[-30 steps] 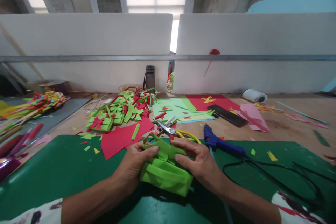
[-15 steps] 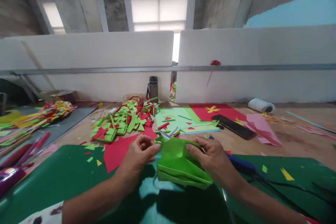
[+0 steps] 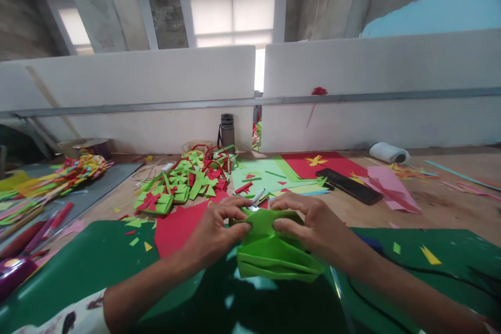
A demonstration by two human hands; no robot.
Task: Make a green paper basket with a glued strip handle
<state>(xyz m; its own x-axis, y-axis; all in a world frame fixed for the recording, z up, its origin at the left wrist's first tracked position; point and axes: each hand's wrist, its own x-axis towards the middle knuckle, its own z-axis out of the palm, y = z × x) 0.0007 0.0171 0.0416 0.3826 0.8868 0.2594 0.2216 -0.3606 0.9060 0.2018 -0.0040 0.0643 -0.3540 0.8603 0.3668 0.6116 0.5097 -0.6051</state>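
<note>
A folded green paper bag (image 3: pixel 279 266) is held over the green cutting mat, its creased base toward me. My left hand (image 3: pixel 227 224) pinches its far left edge between thumb and fingers. On the right edge, my right hand (image 3: pixel 303 222) grips with the thumb on the near face and the fingers behind. Both hands are closed on the paper. Just beyond them lie pens (image 3: pixel 258 197), partly hidden by the bag. A red paper sheet (image 3: pixel 180 224) rests beside my left hand.
Several small green and red paper bags (image 3: pixel 183 182) are heaped at centre left. A phone (image 3: pixel 349 186), pink paper (image 3: pixel 391 188) and a white roll (image 3: pixel 389 153) lie at right. A dark bottle (image 3: pixel 227 133) stands by the white partition. A cable (image 3: pixel 442 275) crosses the green mat (image 3: pixel 78 266).
My left hand has moved right onto the bag's left edge and now pinches it. The bag's base has turned slightly to face me. My right hand keeps its grip.
</note>
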